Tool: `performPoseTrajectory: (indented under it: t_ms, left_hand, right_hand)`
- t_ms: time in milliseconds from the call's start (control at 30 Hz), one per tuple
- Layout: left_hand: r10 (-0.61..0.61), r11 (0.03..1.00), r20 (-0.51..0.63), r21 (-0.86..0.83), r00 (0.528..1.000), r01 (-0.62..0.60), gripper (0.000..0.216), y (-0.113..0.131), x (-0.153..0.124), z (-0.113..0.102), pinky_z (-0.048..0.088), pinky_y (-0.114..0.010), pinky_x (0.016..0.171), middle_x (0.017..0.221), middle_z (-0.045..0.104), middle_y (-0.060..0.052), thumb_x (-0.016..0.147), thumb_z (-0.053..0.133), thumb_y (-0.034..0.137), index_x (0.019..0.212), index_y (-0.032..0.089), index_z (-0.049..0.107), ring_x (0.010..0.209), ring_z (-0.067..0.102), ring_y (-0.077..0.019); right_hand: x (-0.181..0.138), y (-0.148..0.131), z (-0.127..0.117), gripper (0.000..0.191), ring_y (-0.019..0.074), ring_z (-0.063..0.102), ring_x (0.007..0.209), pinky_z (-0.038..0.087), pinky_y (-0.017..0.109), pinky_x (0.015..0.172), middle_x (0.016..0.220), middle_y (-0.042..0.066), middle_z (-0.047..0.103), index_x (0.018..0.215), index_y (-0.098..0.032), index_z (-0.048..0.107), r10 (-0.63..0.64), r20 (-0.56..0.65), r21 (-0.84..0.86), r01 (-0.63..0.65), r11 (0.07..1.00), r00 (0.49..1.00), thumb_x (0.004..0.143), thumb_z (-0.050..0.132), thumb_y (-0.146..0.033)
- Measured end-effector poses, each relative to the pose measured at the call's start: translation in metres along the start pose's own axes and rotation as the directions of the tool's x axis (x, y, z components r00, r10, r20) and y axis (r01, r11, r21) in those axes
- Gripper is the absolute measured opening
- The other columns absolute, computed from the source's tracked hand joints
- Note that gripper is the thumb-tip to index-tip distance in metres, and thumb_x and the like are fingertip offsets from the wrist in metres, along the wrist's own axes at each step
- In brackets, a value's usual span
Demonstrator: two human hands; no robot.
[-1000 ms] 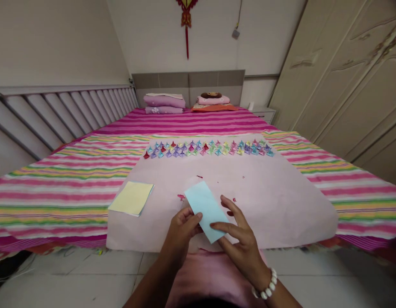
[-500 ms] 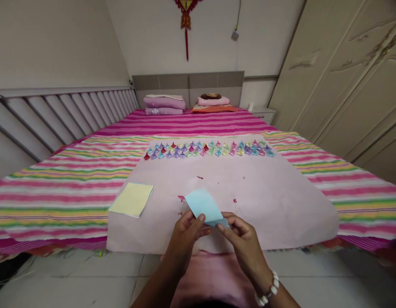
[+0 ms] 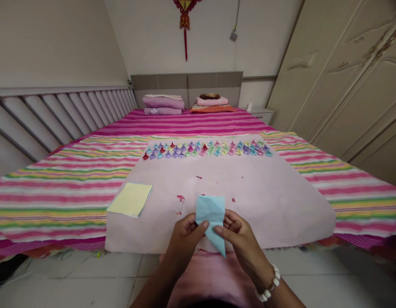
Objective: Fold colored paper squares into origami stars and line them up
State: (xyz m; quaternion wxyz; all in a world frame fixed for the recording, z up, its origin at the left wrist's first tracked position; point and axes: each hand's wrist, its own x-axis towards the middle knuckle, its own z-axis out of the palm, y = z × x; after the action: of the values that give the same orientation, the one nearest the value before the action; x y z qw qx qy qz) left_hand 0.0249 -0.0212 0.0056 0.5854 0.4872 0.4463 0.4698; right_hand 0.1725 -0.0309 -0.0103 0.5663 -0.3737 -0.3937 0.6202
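Note:
Both hands hold a light blue sheet of paper [image 3: 212, 214] just above the near edge of a pale pink sheet [image 3: 275, 201] spread on the bed. My left hand [image 3: 185, 237] pinches the paper's left side with thumb and fingers. My right hand [image 3: 241, 241], with a white bead bracelet on the wrist, pinches its right side. The paper is partly folded, with a pointed corner hanging down between the hands.
A stack of yellow paper [image 3: 130, 199] lies to the left on the pink sheet. Several small folded coloured paper pieces [image 3: 207, 149] sit in rows at its far edge. Small red scraps [image 3: 180, 198] dot the middle. The striped bed [image 3: 57, 179] has pillows [image 3: 162, 104] at the headboard; a wardrobe [image 3: 342, 81] stands right.
The blue paper was a flat strip held at an angle; the hands have closed in on it and folded it, so it now stands shorter with a point hanging below.

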Motion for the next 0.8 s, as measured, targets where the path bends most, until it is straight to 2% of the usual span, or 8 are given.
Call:
performPoseTrajectory:
  t_ms: [100,233,300,433,500,600,700,800]
  left_hand:
    - [0.008,1.0,0.067,-0.029,0.998,-0.006,0.017,-0.004,0.0,0.001,0.047,-0.025,0.064,0.07,0.065,-0.002,0.071,0.069,0.029,0.08,0.015,0.065,0.067,0.058,-0.0145]
    - [0.086,0.996,-0.052,-0.001,0.995,-0.086,0.035,-0.01,0.0,0.0,0.048,-0.025,0.062,0.084,0.065,-0.002,0.069,0.071,0.022,0.1,0.02,0.055,0.066,0.059,-0.0134]
    - [0.159,0.984,-0.07,0.097,0.985,-0.152,0.031,-0.01,0.0,-0.003,0.047,-0.025,0.062,0.085,0.065,-0.002,0.07,0.07,0.021,0.098,0.021,0.056,0.064,0.058,-0.0128]
    - [0.315,0.909,-0.003,0.288,0.949,-0.3,0.016,-0.008,0.0,-0.007,0.046,-0.026,0.066,0.087,0.066,-0.005,0.071,0.068,0.018,0.087,0.021,0.069,0.071,0.057,-0.0156]
    - [0.315,0.907,-0.009,0.299,0.949,-0.298,0.022,-0.009,0.0,-0.008,0.046,-0.026,0.065,0.085,0.067,-0.004,0.071,0.068,0.018,0.092,0.023,0.071,0.07,0.057,-0.0158]
    - [0.25,0.934,-0.035,0.274,0.968,-0.231,0.029,-0.013,0.0,-0.009,0.047,-0.026,0.066,0.079,0.066,-0.002,0.071,0.07,0.02,0.099,0.025,0.072,0.068,0.056,-0.0153]
    - [0.218,0.946,-0.041,0.254,0.975,-0.201,0.023,-0.017,0.002,-0.01,0.047,-0.026,0.064,0.078,0.066,-0.002,0.07,0.07,0.022,0.093,0.024,0.074,0.068,0.056,-0.0153]
    - [0.248,0.947,-0.035,0.217,0.968,-0.235,0.014,-0.019,0.007,-0.011,0.045,-0.024,0.059,0.078,0.064,-0.004,0.068,0.071,0.023,0.082,0.021,0.076,0.065,0.056,-0.0145]
  right_hand:
    - [0.003,-0.004,0.001,0.028,0.0211,0.064,0.074,0.05,0.034,0.073,0.079,0.004,0.072,0.084,-0.019,0.07,0.025,0.005,-0.008,-0.025,1.0,1.0,0.062,0.081,-0.033]
    - [0.004,-0.003,0.002,0.028,0.0203,0.064,0.073,0.049,0.033,0.072,0.078,0.005,0.073,0.086,-0.018,0.072,0.032,-0.007,-0.013,-0.032,0.999,0.999,0.066,0.078,-0.035]
    - [0.004,0.0,0.001,0.03,0.0206,0.064,0.073,0.049,0.033,0.072,0.078,0.005,0.073,0.088,-0.018,0.073,0.03,0.002,-0.024,-0.03,0.999,1.0,0.066,0.078,-0.038]
    - [0.003,0.0,0.0,0.029,0.0216,0.064,0.074,0.049,0.034,0.072,0.077,0.004,0.073,0.087,-0.019,0.074,0.001,0.014,-0.074,0.0,0.997,1.0,0.068,0.076,-0.041]
    - [0.002,-0.002,-0.001,0.027,0.0225,0.063,0.076,0.049,0.035,0.074,0.078,0.004,0.073,0.087,-0.02,0.074,-0.021,0.023,-0.113,0.024,0.993,1.0,0.07,0.075,-0.04]
    - [0.001,-0.004,-0.002,0.023,0.0221,0.062,0.076,0.048,0.034,0.073,0.075,0.003,0.07,0.086,-0.02,0.074,-0.05,0.018,-0.175,0.053,0.983,0.999,0.072,0.073,-0.039]
    - [0.002,-0.004,-0.004,0.018,0.0193,0.058,0.071,0.046,0.031,0.068,0.07,0.001,0.066,0.078,-0.02,0.072,-0.065,0.003,-0.213,0.064,0.975,0.998,0.073,0.072,-0.037]
    - [0.005,-0.002,-0.006,0.016,0.0158,0.053,0.066,0.045,0.027,0.062,0.066,0.0,0.06,0.068,-0.018,0.069,-0.105,-0.021,-0.246,0.097,0.964,0.994,0.07,0.075,-0.033]
